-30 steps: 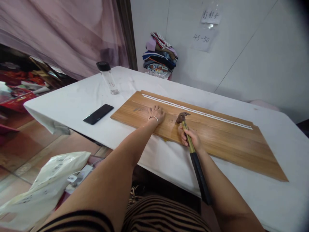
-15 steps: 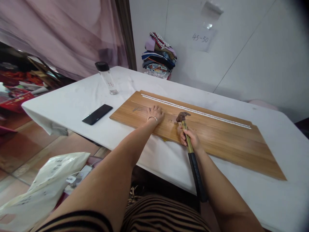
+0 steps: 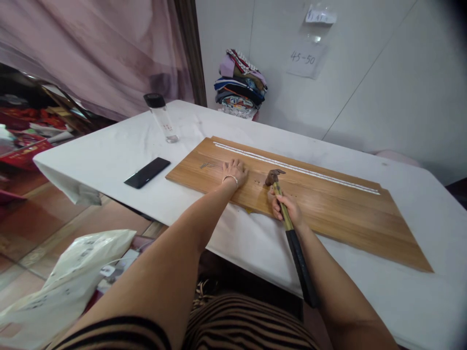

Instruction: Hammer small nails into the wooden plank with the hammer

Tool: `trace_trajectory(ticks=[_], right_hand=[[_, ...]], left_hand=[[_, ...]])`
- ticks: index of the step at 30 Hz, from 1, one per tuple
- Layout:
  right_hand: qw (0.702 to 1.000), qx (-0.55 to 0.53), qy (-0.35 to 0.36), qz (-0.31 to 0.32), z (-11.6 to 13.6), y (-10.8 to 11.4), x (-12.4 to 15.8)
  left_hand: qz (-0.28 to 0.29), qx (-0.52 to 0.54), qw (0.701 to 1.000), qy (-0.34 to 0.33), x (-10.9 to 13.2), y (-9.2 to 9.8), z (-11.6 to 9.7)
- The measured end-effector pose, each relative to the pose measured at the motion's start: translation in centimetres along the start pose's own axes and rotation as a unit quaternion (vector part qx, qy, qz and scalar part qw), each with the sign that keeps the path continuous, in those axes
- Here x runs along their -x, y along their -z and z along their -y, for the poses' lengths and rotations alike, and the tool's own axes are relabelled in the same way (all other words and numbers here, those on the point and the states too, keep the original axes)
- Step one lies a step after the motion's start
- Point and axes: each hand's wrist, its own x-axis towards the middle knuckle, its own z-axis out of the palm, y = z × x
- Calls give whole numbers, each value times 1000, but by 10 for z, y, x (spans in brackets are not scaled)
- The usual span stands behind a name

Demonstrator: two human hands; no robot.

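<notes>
A long wooden board [image 3: 350, 214] lies across the table. My left hand [image 3: 235, 171] rests flat on it, fingers spread, with a bracelet at the wrist. My right hand [image 3: 286, 208] is wrapped round the handle of a claw hammer [image 3: 280, 197], close under its rusty head. The head is just over the board, to the right of my left hand; whether it touches the wood I cannot tell. Small marks or bits [image 3: 257, 182] show on the wood between my hands. Several thin nails [image 3: 207, 165] lie left of my left hand.
A white measuring strip [image 3: 299, 166] runs along the board's far side. On the white-covered table [image 3: 120, 141] are a black phone [image 3: 148, 172] and a glass bottle [image 3: 164, 121]. Folded clothes [image 3: 241, 87] are stacked by the wall. A pale plastic bag [image 3: 73, 272] is at lower left.
The hammer has tilted slightly: its head has shifted a little left and its handle end a little right. My left hand has stayed in place on the board.
</notes>
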Motion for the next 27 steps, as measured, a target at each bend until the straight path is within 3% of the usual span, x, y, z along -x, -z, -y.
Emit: trace_trajectory(ticks=[27], right_hand=[[1000,-1,4,4,2,-1,0]], left_hand=[[4,-2,1000,0,1,3,-1]])
